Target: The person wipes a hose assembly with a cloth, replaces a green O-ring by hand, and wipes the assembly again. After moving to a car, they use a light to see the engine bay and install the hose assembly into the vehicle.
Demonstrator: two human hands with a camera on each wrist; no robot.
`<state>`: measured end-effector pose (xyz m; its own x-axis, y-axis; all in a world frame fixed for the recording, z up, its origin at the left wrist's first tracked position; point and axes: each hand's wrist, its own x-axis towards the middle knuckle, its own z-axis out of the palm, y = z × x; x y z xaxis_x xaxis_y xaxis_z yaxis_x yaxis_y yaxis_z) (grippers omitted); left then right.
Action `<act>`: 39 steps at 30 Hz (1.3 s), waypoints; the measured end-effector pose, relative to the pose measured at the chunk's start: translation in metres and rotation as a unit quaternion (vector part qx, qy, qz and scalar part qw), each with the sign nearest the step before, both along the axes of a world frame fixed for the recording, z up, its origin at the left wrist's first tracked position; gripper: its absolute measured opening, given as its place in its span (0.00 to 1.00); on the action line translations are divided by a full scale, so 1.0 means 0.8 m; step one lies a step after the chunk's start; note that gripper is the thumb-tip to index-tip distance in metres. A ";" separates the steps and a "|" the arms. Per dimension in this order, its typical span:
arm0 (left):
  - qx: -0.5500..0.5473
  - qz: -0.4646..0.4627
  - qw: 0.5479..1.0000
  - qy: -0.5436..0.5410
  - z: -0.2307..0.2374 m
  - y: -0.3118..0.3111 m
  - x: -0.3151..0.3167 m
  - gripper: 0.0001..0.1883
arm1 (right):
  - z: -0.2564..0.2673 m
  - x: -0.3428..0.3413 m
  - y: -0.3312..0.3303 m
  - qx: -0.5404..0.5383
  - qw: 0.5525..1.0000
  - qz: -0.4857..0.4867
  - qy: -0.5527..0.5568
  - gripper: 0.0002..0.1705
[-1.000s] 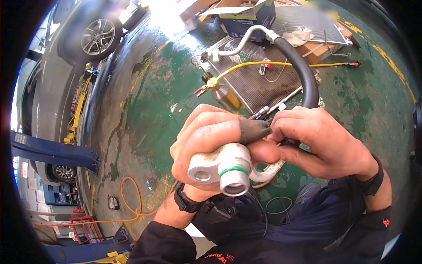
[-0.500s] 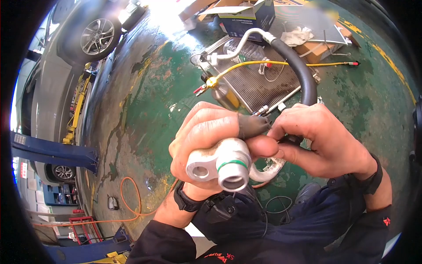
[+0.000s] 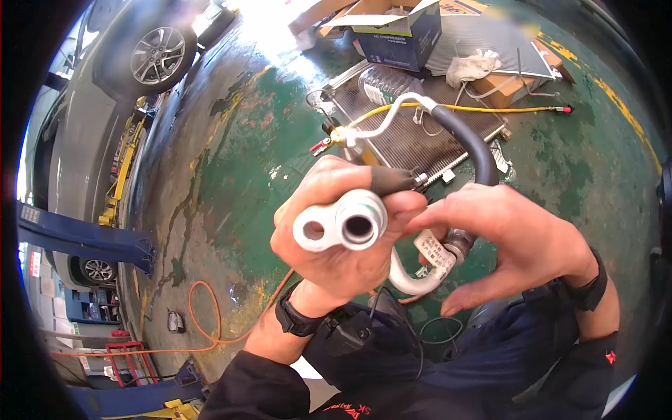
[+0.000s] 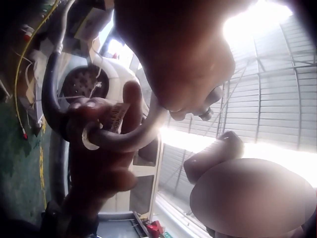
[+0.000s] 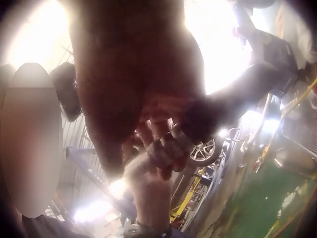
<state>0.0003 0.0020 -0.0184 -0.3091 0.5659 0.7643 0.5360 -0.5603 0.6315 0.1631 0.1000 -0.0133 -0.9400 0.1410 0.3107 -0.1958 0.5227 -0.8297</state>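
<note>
Silver fitting (image 3: 333, 222): left hand (image 3: 350, 269) curls round, apparently steadying it.
Black hose (image 3: 465, 133): right hand (image 3: 521, 231) hooks fingers round, thumb spread.

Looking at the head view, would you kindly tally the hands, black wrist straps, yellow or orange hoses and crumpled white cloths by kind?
Hands: 2, the left hand and right hand
Wrist straps: 2, the left strap and right strap
Hoses: 2, the yellow hose and orange hose
Cloth: 1
Total: 7
</note>
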 end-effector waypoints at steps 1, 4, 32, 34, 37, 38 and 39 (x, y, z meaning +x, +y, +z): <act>0.002 0.001 1.000 0.000 0.000 0.003 -0.003 0.16 | -0.002 0.000 -0.001 0.046 0.999 0.008 -0.006 0.35; 0.009 -0.012 0.998 0.058 0.001 0.011 -0.007 0.14 | -0.008 -0.001 -0.006 0.088 0.995 0.011 -0.046 0.40; -0.279 -0.105 0.943 -0.144 -0.013 0.031 -0.024 0.20 | -0.032 -0.003 0.022 0.169 0.969 -0.106 -0.145 0.14; -0.260 -0.105 0.950 -0.136 -0.021 0.033 -0.024 0.19 | -0.032 -0.004 0.021 0.166 0.970 -0.089 -0.155 0.14; -0.241 -0.100 0.958 -0.121 -0.025 0.034 -0.026 0.19 | -0.031 -0.007 0.020 0.141 0.970 -0.051 -0.190 0.14; -0.233 -0.098 0.959 -0.127 -0.025 0.034 -0.026 0.19 | -0.032 -0.007 0.019 0.135 0.973 -0.050 -0.178 0.15; -0.225 -0.096 0.960 -0.134 -0.024 0.033 -0.026 0.19 | -0.032 -0.007 0.019 0.129 0.976 -0.049 -0.167 0.15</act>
